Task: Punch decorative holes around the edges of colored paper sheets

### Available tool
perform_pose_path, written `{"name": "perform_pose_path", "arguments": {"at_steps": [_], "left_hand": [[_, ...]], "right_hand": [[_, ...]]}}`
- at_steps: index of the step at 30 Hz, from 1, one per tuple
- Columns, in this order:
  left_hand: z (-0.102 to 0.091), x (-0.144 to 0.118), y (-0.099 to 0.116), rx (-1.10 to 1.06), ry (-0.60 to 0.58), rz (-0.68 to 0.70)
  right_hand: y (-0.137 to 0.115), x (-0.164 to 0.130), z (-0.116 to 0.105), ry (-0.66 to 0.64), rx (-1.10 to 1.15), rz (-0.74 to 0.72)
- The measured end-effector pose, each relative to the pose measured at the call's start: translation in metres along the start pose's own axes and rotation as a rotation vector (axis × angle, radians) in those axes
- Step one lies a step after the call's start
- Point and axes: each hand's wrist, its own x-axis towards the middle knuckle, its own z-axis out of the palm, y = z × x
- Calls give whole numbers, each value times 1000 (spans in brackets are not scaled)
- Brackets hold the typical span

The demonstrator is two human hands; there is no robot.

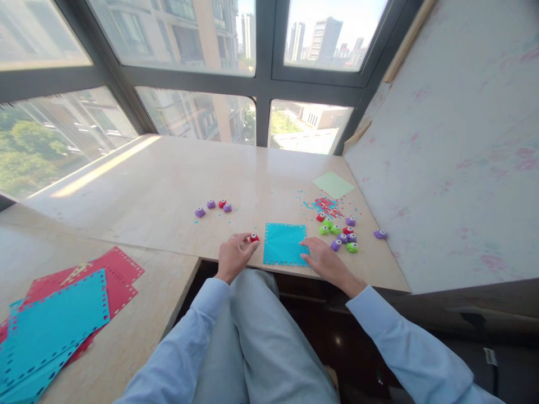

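Note:
My left hand (234, 255) has its thumb and fingers closed around a small red paper punch (254, 238) with a white, eye-like button. Just to the right of it, a blue square sheet (283, 242) lies flat at the table's front edge, with punched holes along its borders. Over the sheet's right edge rests my right hand (326, 261), thumb and fingers apart, holding nothing. Beyond that hand sits a cluster of several purple, green and red punches (342, 238). Several more punches (211, 204), purple and red, stand further back on the left.
Red and blue paper bits (327, 207) are heaped behind the right cluster, near a pale green sheet (333, 184). One purple punch (380, 234) sits by the wall. Punched blue sheets (59, 320) and red sheets (120, 269) overlap on the left surface. Windows border the table's back.

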Motion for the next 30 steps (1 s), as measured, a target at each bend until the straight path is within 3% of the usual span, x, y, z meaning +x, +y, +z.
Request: {"name": "perform_pose_path", "arguments": {"at_steps": [5, 11, 21, 30], "left_hand": [[12, 2, 8, 122, 57, 56], [21, 12, 2, -70, -21, 136], [21, 10, -12, -165, 4, 234], [18, 6, -11, -223, 9, 207]], "right_hand": [[-8, -8, 5, 6, -34, -35], [-27, -14, 11, -47, -119, -109], [-41, -10, 41, -66, -209, -167], [-44, -16, 47, 53, -214, -118]]}}
